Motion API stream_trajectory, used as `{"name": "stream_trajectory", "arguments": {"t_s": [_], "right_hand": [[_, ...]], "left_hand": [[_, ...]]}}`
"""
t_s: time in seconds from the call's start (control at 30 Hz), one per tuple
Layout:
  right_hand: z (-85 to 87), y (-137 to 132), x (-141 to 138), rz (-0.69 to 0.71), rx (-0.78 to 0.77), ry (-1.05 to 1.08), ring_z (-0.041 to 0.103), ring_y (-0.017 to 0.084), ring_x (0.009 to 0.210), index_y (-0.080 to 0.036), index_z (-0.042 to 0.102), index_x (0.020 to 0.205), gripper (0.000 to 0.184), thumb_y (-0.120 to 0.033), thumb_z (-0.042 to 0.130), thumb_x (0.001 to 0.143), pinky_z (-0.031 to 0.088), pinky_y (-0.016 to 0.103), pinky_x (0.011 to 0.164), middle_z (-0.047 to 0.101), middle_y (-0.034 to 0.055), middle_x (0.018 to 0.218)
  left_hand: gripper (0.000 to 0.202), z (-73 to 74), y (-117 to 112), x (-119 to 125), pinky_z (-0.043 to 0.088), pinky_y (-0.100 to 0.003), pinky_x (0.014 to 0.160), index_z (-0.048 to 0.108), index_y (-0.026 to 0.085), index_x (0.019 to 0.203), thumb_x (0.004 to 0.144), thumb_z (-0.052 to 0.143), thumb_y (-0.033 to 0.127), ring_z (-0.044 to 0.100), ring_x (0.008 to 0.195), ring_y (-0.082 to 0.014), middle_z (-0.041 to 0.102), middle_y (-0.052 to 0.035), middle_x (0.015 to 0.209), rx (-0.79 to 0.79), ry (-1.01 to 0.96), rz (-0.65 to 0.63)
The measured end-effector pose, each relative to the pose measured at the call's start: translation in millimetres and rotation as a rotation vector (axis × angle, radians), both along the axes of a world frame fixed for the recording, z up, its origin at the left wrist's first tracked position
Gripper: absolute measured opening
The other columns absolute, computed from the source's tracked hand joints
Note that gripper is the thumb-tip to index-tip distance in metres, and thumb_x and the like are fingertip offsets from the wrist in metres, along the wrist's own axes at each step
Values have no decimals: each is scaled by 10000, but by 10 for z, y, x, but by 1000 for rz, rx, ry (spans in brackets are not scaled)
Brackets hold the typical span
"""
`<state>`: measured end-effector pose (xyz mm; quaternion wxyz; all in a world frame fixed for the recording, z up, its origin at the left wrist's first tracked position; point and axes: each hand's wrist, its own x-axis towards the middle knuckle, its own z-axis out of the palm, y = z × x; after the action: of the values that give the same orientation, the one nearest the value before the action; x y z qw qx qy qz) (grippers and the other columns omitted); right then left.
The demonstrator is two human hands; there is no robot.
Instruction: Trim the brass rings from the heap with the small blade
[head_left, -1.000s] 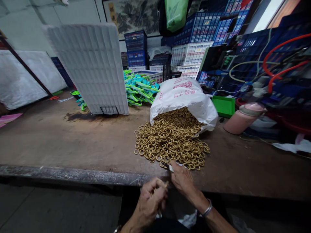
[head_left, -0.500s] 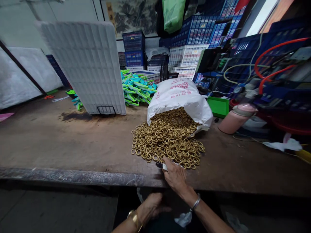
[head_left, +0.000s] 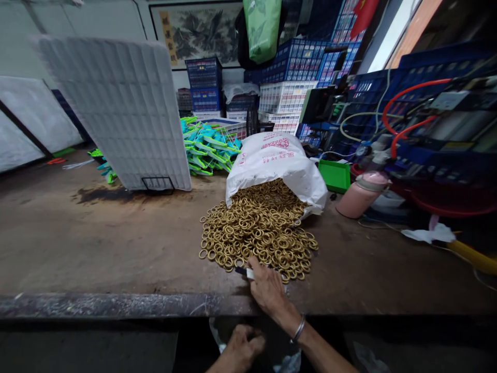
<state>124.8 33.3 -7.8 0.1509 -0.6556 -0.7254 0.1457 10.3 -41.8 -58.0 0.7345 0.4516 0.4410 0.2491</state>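
Note:
A heap of brass-coloured rings spills onto the table from the mouth of a white sack with red print. At the heap's near edge, my right hand is closed on a small black-and-white object that points left; its kind does not show. Some rings lie right beside those fingers. Below the table edge, over my lap, my left hand has its fingers curled in. Whatever it may hold is hidden. Crumpled clear plastic lies between my forearms.
A white ribbed panel stands upright in a black wire holder at the left. Behind it are green and turquoise plastic pieces. To the right stand a green tray and a pink bottle. Stacked crates line the back.
The view has swung slightly right and up. My left hand has dropped lower, its fingers going from loosely extended to curled. My right hand stays at the heap's edge with the black-and-white object.

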Motion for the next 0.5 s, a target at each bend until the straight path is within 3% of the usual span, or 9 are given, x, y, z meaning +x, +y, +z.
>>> {"name": "stream_trajectory", "arguments": {"t_s": [0.1, 0.23, 0.27, 0.37, 0.5], "right_hand": [[-54, 19, 88, -29, -6, 331, 529, 122, 618, -204, 500, 822, 126, -176, 400, 751, 302, 207, 561, 586, -6, 675], [-56, -17, 137, 6, -92, 750, 446, 100, 500, -198, 455, 754, 181, -359, 382, 793, 333, 198, 504, 464, -49, 543], [-43, -38, 138, 17, -117, 802, 430, 95, 486, -198, 451, 755, 195, -380, 393, 791, 335, 197, 498, 441, -59, 524], [4, -105, 135, 50, -153, 868, 426, 90, 500, -196, 455, 753, 221, -413, 428, 783, 350, 199, 517, 437, -63, 530], [27, -160, 121, 93, -188, 905, 436, 90, 522, -194, 461, 755, 227, -419, 451, 781, 362, 201, 528, 457, -58, 556]], "left_hand": [[267, 140, -32, -22, 351, -191, 381, 551, 137, 626, 696, 573, 393, 482, 423, -95, 527, 20, 510, 34, 11, 99], [285, 397, 150, -75, 257, -157, 334, 491, 182, 769, 705, 537, 456, 339, 329, -44, 419, 85, 465, 120, 51, 543], [321, 462, 212, -81, 247, -156, 333, 487, 183, 832, 681, 562, 457, 326, 333, -44, 416, 91, 470, 130, 38, 581], [381, 634, 355, -69, 248, -162, 354, 491, 167, 915, 663, 582, 437, 314, 348, -44, 429, 88, 475, 133, 11, 578], [263, 738, 397, -19, 255, -169, 384, 508, 153, 656, 683, 563, 409, 311, 372, -37, 430, 68, 469, 174, -2, 498]]}}
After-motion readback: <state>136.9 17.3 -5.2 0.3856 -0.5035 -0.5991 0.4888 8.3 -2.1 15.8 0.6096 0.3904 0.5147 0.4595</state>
